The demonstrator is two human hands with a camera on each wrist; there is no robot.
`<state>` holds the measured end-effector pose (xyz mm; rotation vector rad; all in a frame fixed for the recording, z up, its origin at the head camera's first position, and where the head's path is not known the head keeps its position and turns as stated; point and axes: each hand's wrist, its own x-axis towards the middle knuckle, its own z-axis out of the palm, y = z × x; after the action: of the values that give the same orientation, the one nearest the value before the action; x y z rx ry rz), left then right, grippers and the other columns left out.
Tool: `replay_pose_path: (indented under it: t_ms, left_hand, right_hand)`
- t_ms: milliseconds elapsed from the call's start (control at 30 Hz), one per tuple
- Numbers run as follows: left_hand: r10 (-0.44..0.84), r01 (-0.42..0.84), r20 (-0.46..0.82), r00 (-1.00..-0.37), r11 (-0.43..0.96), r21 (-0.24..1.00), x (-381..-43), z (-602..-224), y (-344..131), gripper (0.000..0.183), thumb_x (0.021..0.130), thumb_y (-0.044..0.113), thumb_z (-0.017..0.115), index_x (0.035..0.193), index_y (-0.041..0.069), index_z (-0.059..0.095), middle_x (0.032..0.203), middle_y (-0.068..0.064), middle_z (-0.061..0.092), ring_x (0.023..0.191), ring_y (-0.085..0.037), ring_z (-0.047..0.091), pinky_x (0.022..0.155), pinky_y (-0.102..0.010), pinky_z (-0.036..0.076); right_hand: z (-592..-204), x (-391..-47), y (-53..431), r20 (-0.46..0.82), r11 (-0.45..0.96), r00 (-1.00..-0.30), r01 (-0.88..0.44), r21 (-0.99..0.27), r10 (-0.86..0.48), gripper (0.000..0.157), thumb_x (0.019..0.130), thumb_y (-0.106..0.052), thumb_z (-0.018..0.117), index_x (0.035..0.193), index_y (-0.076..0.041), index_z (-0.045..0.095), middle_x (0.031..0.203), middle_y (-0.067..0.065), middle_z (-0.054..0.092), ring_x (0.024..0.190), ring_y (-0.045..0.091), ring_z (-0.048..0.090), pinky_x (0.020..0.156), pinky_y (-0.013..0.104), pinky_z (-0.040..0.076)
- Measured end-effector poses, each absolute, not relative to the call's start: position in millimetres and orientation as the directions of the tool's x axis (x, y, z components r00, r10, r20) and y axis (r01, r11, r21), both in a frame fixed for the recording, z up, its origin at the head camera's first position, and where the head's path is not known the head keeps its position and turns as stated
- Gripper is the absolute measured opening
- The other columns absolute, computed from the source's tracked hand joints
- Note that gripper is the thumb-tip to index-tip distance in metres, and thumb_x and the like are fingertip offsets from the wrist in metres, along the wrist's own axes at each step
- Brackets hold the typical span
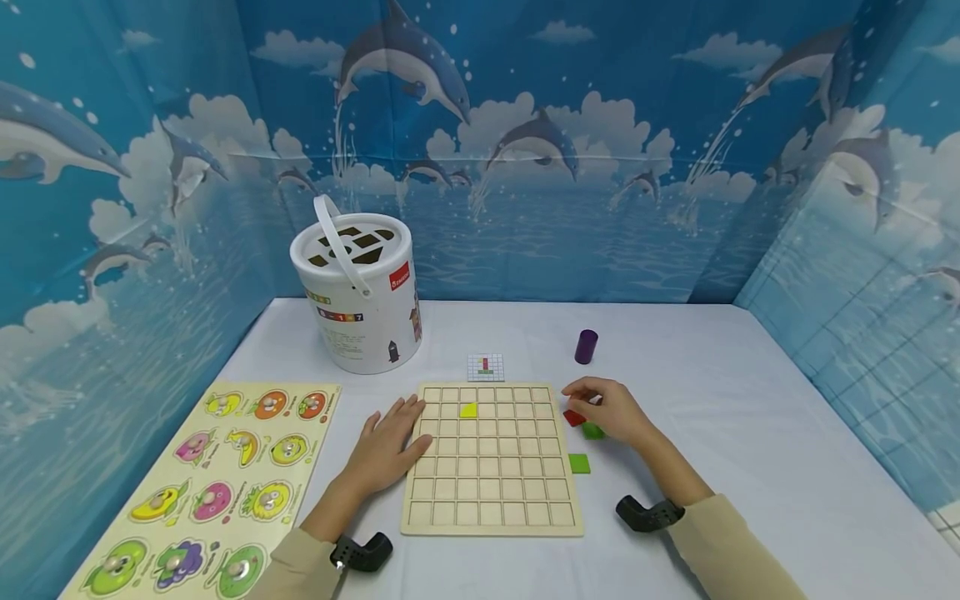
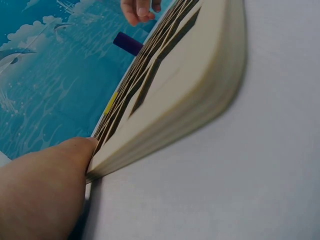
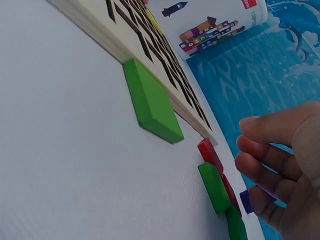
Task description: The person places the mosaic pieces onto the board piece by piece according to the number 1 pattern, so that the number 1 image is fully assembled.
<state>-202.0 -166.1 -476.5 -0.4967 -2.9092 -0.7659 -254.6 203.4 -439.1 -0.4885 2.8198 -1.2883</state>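
A square wooden grid board (image 1: 491, 530) lies flat in front of me, a yellow piece (image 1: 468, 410) in one cell of its second row. My left hand (image 1: 387, 446) rests on the board's left edge, fingers spread. Close over a small group of blocks at the board's right side, my right hand (image 1: 611, 410) has its fingers bent loosely. Nothing shows between thumb and fingers in the right wrist view. The group has red blocks (image 1: 574, 417) and green blocks (image 1: 593, 431), partly hidden by the hand. Nearer to me, a single green square block (image 1: 579, 463) lies beside the board.
Behind the board lies a small pattern card (image 1: 486, 367), with a purple cylinder (image 1: 587, 347) to its right. A white lidded bucket (image 1: 367, 333) stands at the back left. The fruit puzzle board (image 1: 288, 479) covers the left of the white table. A dolphin-print curtain (image 1: 540, 233) closes off the back.
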Motion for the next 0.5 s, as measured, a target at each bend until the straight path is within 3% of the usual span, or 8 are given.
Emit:
replay_pose_path:
  t_ms: [267, 500]
  left_hand:
    - [0.284, 0.331, 0.17, -0.944, 0.82, 0.466, -201.1, -474.9, -165.3, 0.064, 0.098, 0.042, 0.052, 0.149, 0.005, 0.04, 0.154, -0.012, 0.035, 0.144, -0.031, 0.025, 0.113, -0.061, 0.012]
    - [0.28, 0.321, 0.157, -0.947, 0.825, 0.464, -200.6, -474.7, -165.3, 0.064, 0.098, 0.042, 0.052, 0.149, 0.005, 0.039, 0.155, -0.012, 0.035, 0.144, -0.031, 0.025, 0.113, -0.06, 0.012]
  right_hand:
    - [-444.9, -259.7, 217.2, 0.107, 0.642, -0.951, -0.276, -0.715, -0.29, 0.02, 0.091, -0.012, 0.068, 0.11, -0.006, 0.07, 0.096, 0.002, 0.066, 0.089, 0.021, 0.056, 0.08, 0.039, 0.047]
    - [-451.1, -262.4, 223.8, 0.116, 0.668, -0.925, -0.344, -0.66, -0.362, 0.028, 0.082, -0.018, 0.08, 0.107, -0.008, 0.074, 0.111, 0.007, 0.062, 0.1, 0.026, 0.053, 0.089, 0.046, 0.046]
